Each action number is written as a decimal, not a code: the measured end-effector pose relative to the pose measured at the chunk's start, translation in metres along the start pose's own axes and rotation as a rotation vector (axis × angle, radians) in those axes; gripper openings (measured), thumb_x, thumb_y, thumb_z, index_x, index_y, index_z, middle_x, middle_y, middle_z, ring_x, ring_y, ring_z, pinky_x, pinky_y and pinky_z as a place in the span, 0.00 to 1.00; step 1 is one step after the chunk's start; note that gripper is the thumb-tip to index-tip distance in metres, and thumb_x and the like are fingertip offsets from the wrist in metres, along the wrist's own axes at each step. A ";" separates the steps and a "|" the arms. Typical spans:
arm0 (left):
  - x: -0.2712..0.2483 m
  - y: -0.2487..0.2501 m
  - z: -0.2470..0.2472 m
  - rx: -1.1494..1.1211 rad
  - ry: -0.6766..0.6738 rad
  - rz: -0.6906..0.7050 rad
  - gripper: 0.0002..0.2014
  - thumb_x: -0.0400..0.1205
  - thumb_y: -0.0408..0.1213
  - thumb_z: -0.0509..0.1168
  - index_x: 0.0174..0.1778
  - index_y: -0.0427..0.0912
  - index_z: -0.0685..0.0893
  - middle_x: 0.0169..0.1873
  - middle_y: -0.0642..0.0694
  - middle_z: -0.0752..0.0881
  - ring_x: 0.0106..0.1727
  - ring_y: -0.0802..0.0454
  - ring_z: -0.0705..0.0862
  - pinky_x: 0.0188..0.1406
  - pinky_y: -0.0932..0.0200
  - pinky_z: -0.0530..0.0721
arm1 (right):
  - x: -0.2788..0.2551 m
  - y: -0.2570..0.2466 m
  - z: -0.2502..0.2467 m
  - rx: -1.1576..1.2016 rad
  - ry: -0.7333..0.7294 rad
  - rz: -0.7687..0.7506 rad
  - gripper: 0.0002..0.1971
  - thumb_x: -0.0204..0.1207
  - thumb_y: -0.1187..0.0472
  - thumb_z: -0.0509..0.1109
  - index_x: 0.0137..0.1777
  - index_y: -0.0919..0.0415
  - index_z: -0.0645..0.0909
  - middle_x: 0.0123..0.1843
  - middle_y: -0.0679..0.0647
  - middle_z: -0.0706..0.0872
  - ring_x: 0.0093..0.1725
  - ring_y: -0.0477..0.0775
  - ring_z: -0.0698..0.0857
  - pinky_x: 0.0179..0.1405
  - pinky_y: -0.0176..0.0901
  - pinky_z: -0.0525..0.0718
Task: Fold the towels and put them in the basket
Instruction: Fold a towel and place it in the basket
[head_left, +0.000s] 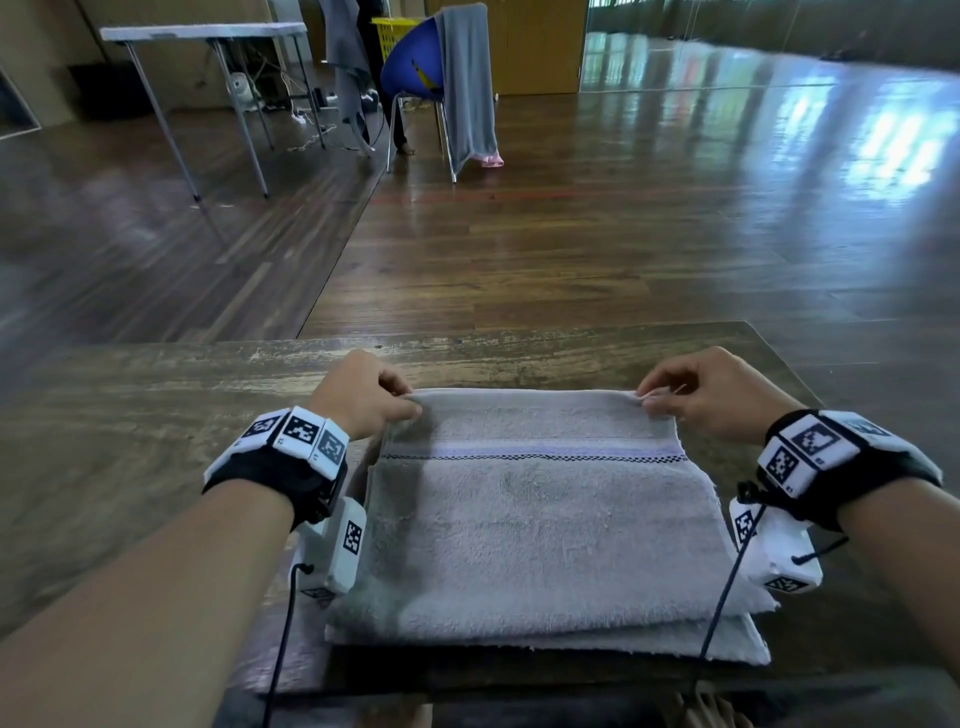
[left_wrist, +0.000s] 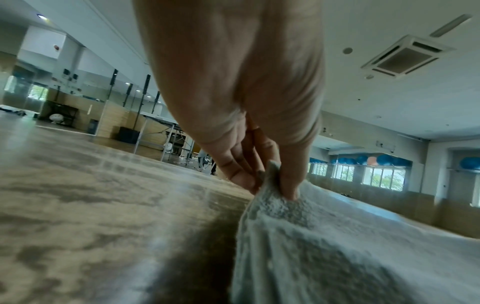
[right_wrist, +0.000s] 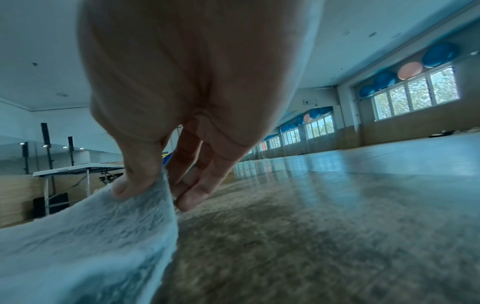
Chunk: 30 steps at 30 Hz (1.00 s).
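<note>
A grey towel (head_left: 540, 519) with a purple stripe and a dark checked line lies folded in layers on the worn wooden table (head_left: 156, 426). My left hand (head_left: 400, 402) pinches its far left corner between thumb and fingers, and the left wrist view shows that pinch (left_wrist: 270, 181) on the towel (left_wrist: 324, 246) close up. My right hand (head_left: 652, 397) pinches the far right corner, where the right wrist view shows the thumb on top of the towel (right_wrist: 98, 230) and the hand (right_wrist: 158, 185) gripping its edge. A yellow basket (head_left: 389, 36) stands far across the room.
Behind the table stretches a glossy wooden floor (head_left: 623, 234). A blue chair (head_left: 415, 67) with a grey towel (head_left: 467, 78) draped over it stands far off, beside a white folding table (head_left: 202, 34). A person's legs show near the chair.
</note>
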<state>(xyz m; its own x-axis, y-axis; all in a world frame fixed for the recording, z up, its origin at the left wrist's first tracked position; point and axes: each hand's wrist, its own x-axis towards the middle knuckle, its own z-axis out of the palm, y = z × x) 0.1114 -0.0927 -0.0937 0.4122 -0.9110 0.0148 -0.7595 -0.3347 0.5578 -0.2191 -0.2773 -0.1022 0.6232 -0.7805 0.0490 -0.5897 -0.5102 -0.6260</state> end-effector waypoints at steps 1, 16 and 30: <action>-0.001 -0.002 -0.002 -0.015 0.002 -0.014 0.04 0.74 0.37 0.79 0.38 0.41 0.93 0.32 0.47 0.91 0.34 0.52 0.87 0.36 0.61 0.83 | -0.001 0.002 -0.002 0.018 -0.015 0.004 0.06 0.72 0.60 0.82 0.41 0.46 0.92 0.38 0.45 0.93 0.43 0.46 0.90 0.49 0.42 0.84; -0.006 -0.002 -0.009 0.010 0.133 0.024 0.08 0.72 0.29 0.80 0.44 0.43 0.93 0.36 0.48 0.91 0.35 0.61 0.85 0.35 0.70 0.78 | 0.004 -0.005 -0.004 -0.050 0.093 0.049 0.10 0.72 0.63 0.82 0.48 0.48 0.91 0.42 0.45 0.91 0.46 0.43 0.87 0.50 0.41 0.80; -0.017 0.052 -0.054 0.148 0.517 0.195 0.09 0.81 0.32 0.68 0.50 0.39 0.94 0.42 0.37 0.93 0.43 0.38 0.90 0.52 0.46 0.88 | 0.015 -0.059 -0.044 0.053 0.400 0.102 0.06 0.76 0.58 0.70 0.49 0.53 0.87 0.33 0.55 0.92 0.29 0.52 0.92 0.32 0.46 0.91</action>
<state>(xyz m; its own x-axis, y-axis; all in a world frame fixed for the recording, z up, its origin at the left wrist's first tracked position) 0.0918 -0.0815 -0.0200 0.4219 -0.7353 0.5304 -0.8932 -0.2366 0.3824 -0.1977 -0.2744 -0.0302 0.3081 -0.9102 0.2769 -0.6041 -0.4120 -0.6822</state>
